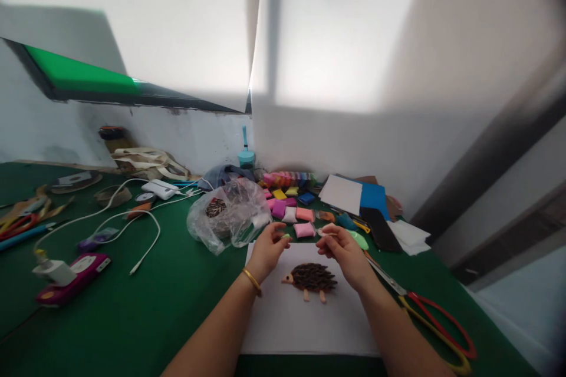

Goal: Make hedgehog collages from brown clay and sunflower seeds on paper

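A hedgehog figure (313,278) lies on a white paper sheet (283,330), with a brown spiky back and a pale peach face and legs. Over the sheet's upper left, my left hand (269,248) is closed, its thumb and fingers pinching a small light green piece of clay (286,236). My right hand (340,247) hovers above the upper right of the sheet, fingertips pressed together near a pale bit, too small to name. A light green clay packet (359,240) lies just beyond my right hand, and a pink clay packet (304,230) is between the hands.
Large scissors (409,294) lie open at the right. Behind are several coloured clay packets (278,208), a clear plastic bag (227,215), a dark phone (380,228) and folded white paper (409,235). White cables run left to a purple power strip (75,280).
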Demonstrator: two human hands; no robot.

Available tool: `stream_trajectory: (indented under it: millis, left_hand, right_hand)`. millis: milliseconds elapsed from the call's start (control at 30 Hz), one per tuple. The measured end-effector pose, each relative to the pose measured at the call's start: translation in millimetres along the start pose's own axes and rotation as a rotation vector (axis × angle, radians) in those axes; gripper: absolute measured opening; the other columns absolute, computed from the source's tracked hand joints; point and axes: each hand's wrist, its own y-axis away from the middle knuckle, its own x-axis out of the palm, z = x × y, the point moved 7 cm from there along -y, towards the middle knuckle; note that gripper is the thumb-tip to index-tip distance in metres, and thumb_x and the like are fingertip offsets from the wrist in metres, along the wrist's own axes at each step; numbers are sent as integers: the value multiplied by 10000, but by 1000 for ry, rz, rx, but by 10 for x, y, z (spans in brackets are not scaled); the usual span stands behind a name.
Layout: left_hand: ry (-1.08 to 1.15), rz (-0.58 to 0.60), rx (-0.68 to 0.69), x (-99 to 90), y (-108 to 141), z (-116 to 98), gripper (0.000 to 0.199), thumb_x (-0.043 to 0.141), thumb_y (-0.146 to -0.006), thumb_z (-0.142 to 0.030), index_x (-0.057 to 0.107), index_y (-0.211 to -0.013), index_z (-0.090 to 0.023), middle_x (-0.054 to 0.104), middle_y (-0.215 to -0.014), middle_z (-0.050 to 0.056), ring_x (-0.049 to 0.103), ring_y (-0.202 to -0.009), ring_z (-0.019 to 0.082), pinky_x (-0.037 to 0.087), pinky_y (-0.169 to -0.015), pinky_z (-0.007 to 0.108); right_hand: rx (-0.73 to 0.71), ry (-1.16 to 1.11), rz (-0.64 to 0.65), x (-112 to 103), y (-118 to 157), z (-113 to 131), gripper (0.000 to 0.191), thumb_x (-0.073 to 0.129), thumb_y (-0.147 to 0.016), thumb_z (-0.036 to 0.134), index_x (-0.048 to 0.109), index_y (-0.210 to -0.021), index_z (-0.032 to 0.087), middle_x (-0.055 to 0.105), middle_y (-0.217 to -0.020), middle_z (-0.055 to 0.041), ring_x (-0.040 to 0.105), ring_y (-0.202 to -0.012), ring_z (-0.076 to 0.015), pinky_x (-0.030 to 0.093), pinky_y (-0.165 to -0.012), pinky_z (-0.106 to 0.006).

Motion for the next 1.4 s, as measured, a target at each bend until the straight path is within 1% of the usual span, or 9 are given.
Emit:
stream_trajectory:
  millis: [167, 400, 600, 700, 800, 967, 1067, 1200, 1400]
  left_hand:
    - [-588, 45, 193, -20, -16, 3, 120, 693, -651, -343, 678, -641, -224, 625, -668, 38, 567, -702, 199, 383, -712, 293]
    - [-688, 92, 187, -14, 8, 55, 138, 655, -656, -204, 725, -767, -248, 624, -799, 73, 562, -843, 244, 361, -838, 341]
    - [-67, -87, 96, 26, 112, -199, 279, 635, -713, -431, 690, -896, -227, 628, -983, 85, 521, -1033, 265, 371, -929, 356]
    - [598, 54, -127, 339, 214, -266, 504, 380, -816, -609, 615, -1050, -229, 591, -1157, 84, 520, -1098, 236, 422, -910, 365]
    - [904, 94, -287, 507, 301, -321, 595, 249, -825, -659, 603, -1018, -221, 572, -1199, 101, 533, -1101, 229, 457, -880, 391]
    - [949, 82, -288, 531, 397, -350, 642, 251, -794, -697, 584, -1099, -241, 564, -1221, 93, 449, -1207, 239, 407, -952, 408]
    - [967, 247, -337, 631, 468, -412, 709, 260, -773, -725, 575, -1140, -206, 555, -1229, 115, 414, -1237, 269, 398, -966, 415]
    - [1004, 115, -280, 513, 438, -481, 655, 204, -823, -671, 564, -1129, -217, 501, -1299, 88, 445, -1217, 222, 412, -964, 390]
    - [985, 232, -310, 628, 476, -538, 694, 175, -818, -686, 568, -1130, -206, 521, -1280, 98, 467, -1199, 228, 402, -982, 393]
  right_hand:
    - [-78, 131, 5, 11, 5, 32, 365, 493, -816, 528, 567, -770, 174, 590, -623, -7, 532, -537, -121, 389, -503, -233]
    - [-85, 108, 1, 18, -30, -40, 320, 603, -763, 399, 586, -1001, 186, 634, -983, -67, 617, -865, -193, 480, -746, -315]
    - [-263, 401, -20, 198, 70, 183, 269, 450, -863, 339, 609, -1045, 221, 657, -1035, -81, 613, -953, -222, 492, -823, -395]
    - [-490, 633, 55, 560, 280, 417, 335, 368, -895, 260, 588, -1146, 246, 601, -1195, -68, 532, -1124, -216, 408, -980, -420]
    - [-621, 789, 224, 959, 530, 553, 455, 330, -911, 290, 378, -1356, 211, 400, -1403, -67, 336, -1304, -226, 262, -1092, -463]
    - [-675, 913, 407, 1111, 660, 661, 856, 260, -806, 698, 150, -1437, 130, 170, -1497, -103, 159, -1367, -280, 155, -1127, -462]
    - [-666, 987, 334, 980, 585, 703, 883, 197, -792, 723, 122, -1439, 127, 149, -1499, -114, 122, -1373, -291, 66, -1121, -511]
    - [-736, 1013, 440, 1022, 656, 733, 923, 172, -760, 754, 116, -1440, 132, 183, -1492, -106, 153, -1369, -277, 95, -1129, -474]
    - [-742, 1054, 320, 894, 634, 790, 859, 172, -785, 730, 176, -1432, 165, 277, -1461, -110, 203, -1354, -293, 51, -1115, -520]
